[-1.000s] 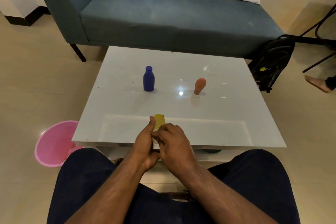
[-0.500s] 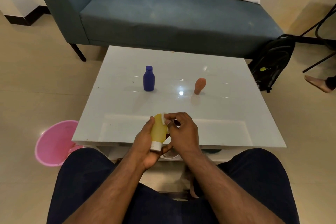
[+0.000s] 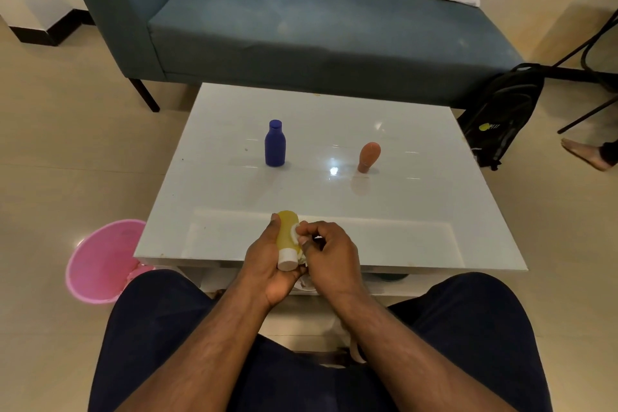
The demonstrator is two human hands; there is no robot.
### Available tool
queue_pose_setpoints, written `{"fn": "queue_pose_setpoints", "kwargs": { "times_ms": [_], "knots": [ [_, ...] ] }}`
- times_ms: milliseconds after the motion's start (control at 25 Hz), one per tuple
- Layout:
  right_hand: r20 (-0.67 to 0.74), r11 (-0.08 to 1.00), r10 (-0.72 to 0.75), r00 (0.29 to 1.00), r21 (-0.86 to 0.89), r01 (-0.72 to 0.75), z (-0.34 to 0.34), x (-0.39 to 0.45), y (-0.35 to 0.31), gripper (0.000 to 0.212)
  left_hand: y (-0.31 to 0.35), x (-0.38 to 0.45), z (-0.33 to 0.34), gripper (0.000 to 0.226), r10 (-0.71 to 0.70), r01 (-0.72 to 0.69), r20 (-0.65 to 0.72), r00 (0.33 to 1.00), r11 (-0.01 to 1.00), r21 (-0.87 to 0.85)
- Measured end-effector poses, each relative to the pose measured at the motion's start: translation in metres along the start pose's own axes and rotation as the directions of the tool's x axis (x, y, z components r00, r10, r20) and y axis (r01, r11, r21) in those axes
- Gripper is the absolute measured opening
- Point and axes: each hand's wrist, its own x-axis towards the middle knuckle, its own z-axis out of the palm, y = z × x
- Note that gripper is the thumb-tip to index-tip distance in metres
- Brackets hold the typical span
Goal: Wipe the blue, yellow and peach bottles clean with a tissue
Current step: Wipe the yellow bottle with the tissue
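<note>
My left hand (image 3: 267, 264) grips the yellow bottle (image 3: 287, 234) over the table's near edge, with its white cap pointing toward me. My right hand (image 3: 329, 252) pinches a small white tissue (image 3: 295, 233) against the bottle's right side. The blue bottle (image 3: 275, 144) stands upright on the white table (image 3: 418, 211), left of centre. The peach bottle (image 3: 368, 157) stands cap-down to its right. Both are well beyond my hands.
A pink bin (image 3: 100, 261) sits on the floor left of the table. A blue couch (image 3: 301, 30) runs along behind it. At the right are a black backpack (image 3: 501, 114), chair legs and another person's bare foot (image 3: 583, 154).
My hands have risen from the table edge and the yellow bottle now shows in my left hand. My right hand has moved the tissue from the bottle's top down along its side.
</note>
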Motion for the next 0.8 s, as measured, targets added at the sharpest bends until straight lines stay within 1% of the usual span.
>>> {"fn": "queue_pose_setpoints", "kwargs": {
  "times_ms": [120, 240, 360, 440, 560, 600, 720, 760, 800],
  "knots": [
    [0.036, 0.995, -0.068, 0.997, -0.076, 0.071, 0.004, -0.019, -0.001, 0.014, 0.005, 0.003, -0.002, 0.052, -0.036, 0.036, -0.001, 0.999, 0.993, -0.116],
    [0.045, 0.968, -0.206, 0.977, -0.133, 0.211, 0.005, -0.027, -0.001, 0.021, 0.006, 0.009, -0.005, 0.053, -0.052, 0.048, -0.027, 0.998, 0.992, -0.119],
    [0.051, 0.887, -0.406, 0.913, -0.218, 0.406, 0.005, -0.023, 0.007, 0.02, 0.005, 0.014, -0.012, 0.058, -0.063, 0.06, -0.013, 0.998, 0.985, -0.165],
    [0.051, 0.825, -0.501, 0.864, -0.274, 0.495, 0.005, -0.018, 0.018, 0.019, 0.005, 0.017, -0.016, 0.061, -0.075, 0.079, 0.026, 0.997, 0.973, -0.218],
    [0.025, 0.808, -0.516, 0.856, -0.317, 0.496, 0.006, -0.015, 0.023, 0.019, 0.004, 0.018, -0.017, 0.059, -0.07, 0.076, 0.037, 0.997, 0.967, -0.242],
    [0.047, 0.781, -0.541, 0.84, -0.341, 0.523, 0.008, -0.017, 0.021, 0.02, 0.004, 0.021, -0.019, 0.06, -0.064, 0.072, 0.037, 0.997, 0.966, -0.249],
    [0.193, 0.655, -0.629, 0.753, -0.389, 0.647, 0.007, -0.019, 0.018, 0.027, 0.005, 0.025, -0.024, 0.06, -0.073, 0.084, 0.058, 0.996, 0.97, -0.228],
    [0.203, 0.644, -0.636, 0.744, -0.391, 0.657, 0.004, -0.014, 0.02, 0.027, 0.005, 0.027, -0.024, 0.057, -0.065, 0.078, 0.065, 0.996, 0.972, -0.221],
    [0.176, 0.675, -0.62, 0.764, -0.377, 0.634, 0.002, -0.009, 0.021, 0.026, 0.006, 0.027, -0.022, 0.055, -0.053, 0.067, 0.069, 0.996, 0.972, -0.224]
  ]
}}
